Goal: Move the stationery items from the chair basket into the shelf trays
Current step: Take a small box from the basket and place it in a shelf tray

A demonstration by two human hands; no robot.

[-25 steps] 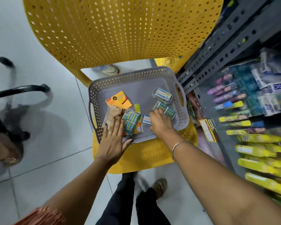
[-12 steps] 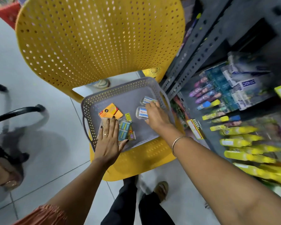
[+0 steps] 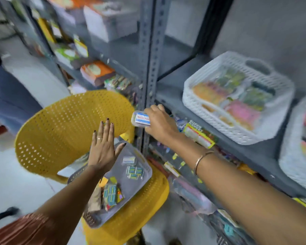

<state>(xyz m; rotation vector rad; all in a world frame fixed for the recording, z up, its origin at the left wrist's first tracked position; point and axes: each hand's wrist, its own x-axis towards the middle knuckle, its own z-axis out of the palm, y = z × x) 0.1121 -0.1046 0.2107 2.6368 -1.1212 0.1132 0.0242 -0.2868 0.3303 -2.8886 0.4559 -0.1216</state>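
Note:
A grey perforated basket (image 3: 143, 175) sits on the seat of a yellow chair (image 3: 67, 128) and holds several small stationery packs (image 3: 134, 172). My right hand (image 3: 162, 124) is raised beside the shelf post and grips a small clear box with a blue and white label (image 3: 141, 119). My left hand (image 3: 103, 144) hovers flat above the basket, fingers spread, holding nothing. A white lattice tray (image 3: 201, 105) with colourful packs stands on the grey shelf to the right of my right hand. A second white tray (image 3: 290, 161) shows at the right edge.
A grey slotted metal post (image 3: 149, 68) rises between chair and shelf. The shelf below holds yellow and pink pens (image 3: 184, 174). Boxes and books (image 3: 97, 71) fill shelves at the back left. A person in blue (image 3: 9, 96) stands at the left.
My right hand lifted a labelled box out of the basket and up toward the shelf. My left hand rose off the basket items. The view swung up and to the right.

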